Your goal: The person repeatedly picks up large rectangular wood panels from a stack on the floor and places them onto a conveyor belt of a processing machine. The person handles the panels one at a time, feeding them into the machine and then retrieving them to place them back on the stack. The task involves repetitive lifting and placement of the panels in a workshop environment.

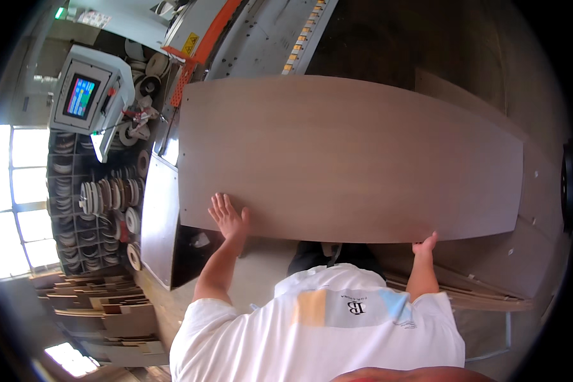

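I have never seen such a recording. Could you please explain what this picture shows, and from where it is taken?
No robot: a person works with two bare hands. A fisheye camera worn on the head looks down, so straight edges bend. A large, flat, brown panel stretches in front, next to a grey and orange metal machine. The left hand rests flat on the panel, fingers spread. The right hand touches the near edge, its fingers partly hidden, so its grip is unclear.
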`<state>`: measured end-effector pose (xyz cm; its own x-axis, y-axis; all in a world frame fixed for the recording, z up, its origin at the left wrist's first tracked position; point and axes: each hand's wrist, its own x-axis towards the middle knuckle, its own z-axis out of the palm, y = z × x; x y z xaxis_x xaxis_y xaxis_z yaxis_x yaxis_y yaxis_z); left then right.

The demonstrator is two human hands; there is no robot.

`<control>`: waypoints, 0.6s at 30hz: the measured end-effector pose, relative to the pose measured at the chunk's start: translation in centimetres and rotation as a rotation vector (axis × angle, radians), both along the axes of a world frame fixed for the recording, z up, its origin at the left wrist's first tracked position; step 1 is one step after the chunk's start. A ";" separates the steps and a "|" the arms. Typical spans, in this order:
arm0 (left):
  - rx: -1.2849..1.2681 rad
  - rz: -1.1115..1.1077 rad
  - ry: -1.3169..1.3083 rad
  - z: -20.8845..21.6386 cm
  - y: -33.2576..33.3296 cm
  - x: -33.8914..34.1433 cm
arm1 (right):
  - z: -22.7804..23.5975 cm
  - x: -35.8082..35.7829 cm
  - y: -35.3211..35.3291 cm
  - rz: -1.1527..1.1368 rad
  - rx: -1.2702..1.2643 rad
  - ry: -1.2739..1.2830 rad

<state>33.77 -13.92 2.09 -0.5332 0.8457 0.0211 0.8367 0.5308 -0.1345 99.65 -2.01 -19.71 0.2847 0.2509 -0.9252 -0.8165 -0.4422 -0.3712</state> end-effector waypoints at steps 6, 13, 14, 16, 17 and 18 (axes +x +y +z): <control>-0.025 -0.009 -0.022 2.4 0.5 -2.0 | 5.2 -1.4 -2.6 0.020 -0.030 0.033; 0.063 -0.098 -0.062 2.1 -0.3 -8.6 | 14.9 -6.2 -7.4 -0.005 -0.050 0.035; 0.073 -0.115 -0.072 2.0 -0.1 -9.5 | 15.6 -6.6 -8.4 -0.009 -0.055 0.046; 0.083 -0.149 -0.092 2.3 0.7 -11.1 | 16.3 -7.2 -10.8 -0.083 -0.060 0.061; 0.087 -0.154 -0.101 2.3 0.6 -11.9 | 16.6 -7.6 -11.6 -0.106 -0.059 0.067; 0.088 -0.169 -0.116 2.1 0.7 -12.7 | 16.5 -7.3 -13.3 -0.054 -0.014 0.100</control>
